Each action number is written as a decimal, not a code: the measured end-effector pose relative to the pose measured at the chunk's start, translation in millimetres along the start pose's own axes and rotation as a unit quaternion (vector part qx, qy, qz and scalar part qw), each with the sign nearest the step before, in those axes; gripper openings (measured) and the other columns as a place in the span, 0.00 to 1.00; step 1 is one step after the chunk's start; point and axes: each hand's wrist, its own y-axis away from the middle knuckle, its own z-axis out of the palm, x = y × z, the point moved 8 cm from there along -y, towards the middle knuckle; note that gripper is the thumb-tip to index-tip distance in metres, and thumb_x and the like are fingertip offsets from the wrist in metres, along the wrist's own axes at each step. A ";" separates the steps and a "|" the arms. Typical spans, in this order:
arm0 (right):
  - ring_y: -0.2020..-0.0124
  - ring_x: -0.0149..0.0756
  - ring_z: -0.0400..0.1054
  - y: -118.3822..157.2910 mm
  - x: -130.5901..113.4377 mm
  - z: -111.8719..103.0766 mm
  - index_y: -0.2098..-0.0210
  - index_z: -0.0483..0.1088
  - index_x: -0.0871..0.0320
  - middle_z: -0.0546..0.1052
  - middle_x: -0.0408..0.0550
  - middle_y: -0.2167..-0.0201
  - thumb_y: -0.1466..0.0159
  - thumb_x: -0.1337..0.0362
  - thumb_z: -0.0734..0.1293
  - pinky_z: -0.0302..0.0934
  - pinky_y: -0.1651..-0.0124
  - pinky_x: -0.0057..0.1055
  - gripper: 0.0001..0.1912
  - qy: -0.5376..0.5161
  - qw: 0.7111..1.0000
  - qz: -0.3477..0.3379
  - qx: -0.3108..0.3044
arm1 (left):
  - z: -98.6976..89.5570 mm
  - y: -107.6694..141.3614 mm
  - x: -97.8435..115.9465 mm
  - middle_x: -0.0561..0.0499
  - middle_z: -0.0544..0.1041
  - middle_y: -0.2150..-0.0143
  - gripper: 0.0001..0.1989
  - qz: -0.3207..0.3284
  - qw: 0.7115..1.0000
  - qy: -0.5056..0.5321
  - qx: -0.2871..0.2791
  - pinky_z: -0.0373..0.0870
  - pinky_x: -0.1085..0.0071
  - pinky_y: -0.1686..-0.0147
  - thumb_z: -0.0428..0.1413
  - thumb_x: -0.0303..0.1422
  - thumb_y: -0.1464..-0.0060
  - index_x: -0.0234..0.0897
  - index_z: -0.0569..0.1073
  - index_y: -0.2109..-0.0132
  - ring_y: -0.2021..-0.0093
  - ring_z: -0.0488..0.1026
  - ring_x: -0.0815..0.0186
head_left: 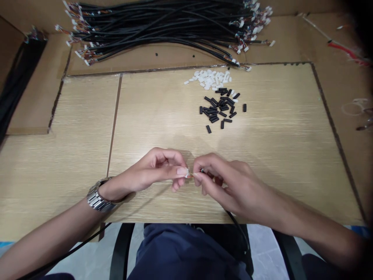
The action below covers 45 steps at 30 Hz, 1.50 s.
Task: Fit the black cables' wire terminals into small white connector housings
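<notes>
Close to the table's front edge, my left hand [163, 169] pinches a small white connector [187, 173] between thumb and forefinger. My right hand [221, 179] is closed just to its right, its thumb and forefinger gripping thin coloured wires [191, 175] that run into the connector. The two sets of fingertips are a short gap apart. From under my right hand a black cable [237, 223] hangs down over the table edge. Most of the wires are hidden by the fingers.
Beyond my hands lie a pile of black plastic housings [218, 107] and a pile of small white connectors [211, 79]. Bundled black cables [169, 27] with white plugs stretch across the back on cardboard. More black cables [20, 74] lie at the left. A red wire [346, 50] is at the far right.
</notes>
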 end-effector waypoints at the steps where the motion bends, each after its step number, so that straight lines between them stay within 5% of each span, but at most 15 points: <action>1: 0.76 0.28 0.63 0.4 -1.1 0.3 0.54 0.64 0.54 0.72 0.41 0.71 0.28 0.63 0.58 0.55 0.74 0.25 0.06 0.012 1.000 -0.009 -0.003 | -0.3 0.0 -0.1 0.50 0.76 0.72 0.08 -0.001 1.000 0.002 0.001 0.72 0.76 0.71 0.59 0.32 0.40 0.31 0.76 0.66 0.73 0.73 0.71; 17: 0.70 0.33 0.71 2.9 -9.5 4.9 0.51 0.63 0.55 0.77 0.46 0.65 0.27 0.65 0.55 0.60 0.68 0.29 0.08 0.090 0.992 -0.088 -0.006 | 1.3 -0.4 0.3 0.52 0.75 0.74 0.07 -0.029 0.999 0.026 -0.010 0.72 0.77 0.73 0.60 0.30 0.41 0.31 0.76 0.67 0.74 0.73 0.71; 24: 0.73 0.34 0.70 4.3 -20.1 10.0 0.51 0.65 0.62 0.77 0.49 0.67 0.29 0.74 0.53 0.57 0.74 0.32 0.12 0.238 0.956 -0.171 0.011 | 2.3 -1.3 0.9 0.52 0.74 0.73 0.08 -0.039 0.999 0.018 0.000 0.70 0.78 0.72 0.60 0.31 0.40 0.31 0.75 0.67 0.74 0.71 0.73; 32: 0.71 0.36 0.73 3.2 -12.0 13.6 0.52 0.65 0.63 0.78 0.50 0.66 0.29 0.74 0.54 0.58 0.74 0.33 0.12 0.302 0.939 -0.164 0.017 | 4.7 -3.4 -0.2 0.51 0.73 0.73 0.09 -0.025 0.997 0.045 0.053 0.69 0.77 0.71 0.60 0.31 0.40 0.30 0.75 0.68 0.73 0.70 0.72; 39: 0.70 0.30 0.73 -5.2 10.7 0.4 0.52 0.65 0.54 0.78 0.43 0.66 0.29 0.66 0.61 0.63 0.69 0.26 0.07 0.018 0.997 -0.020 0.072 | 1.3 -0.6 2.7 0.52 0.75 0.70 0.08 0.025 0.996 0.039 0.079 0.69 0.78 0.69 0.58 0.31 0.38 0.31 0.75 0.65 0.72 0.71 0.74; 45: 0.75 0.27 0.70 -11.7 29.5 -0.9 0.62 0.67 0.55 0.75 0.39 0.73 0.33 0.63 0.67 0.63 0.76 0.22 0.04 -0.229 0.963 0.076 0.117 | -4.7 -0.7 2.4 0.53 0.74 0.70 0.07 0.061 0.992 0.012 0.108 0.70 0.77 0.69 0.58 0.32 0.38 0.32 0.74 0.63 0.72 0.71 0.73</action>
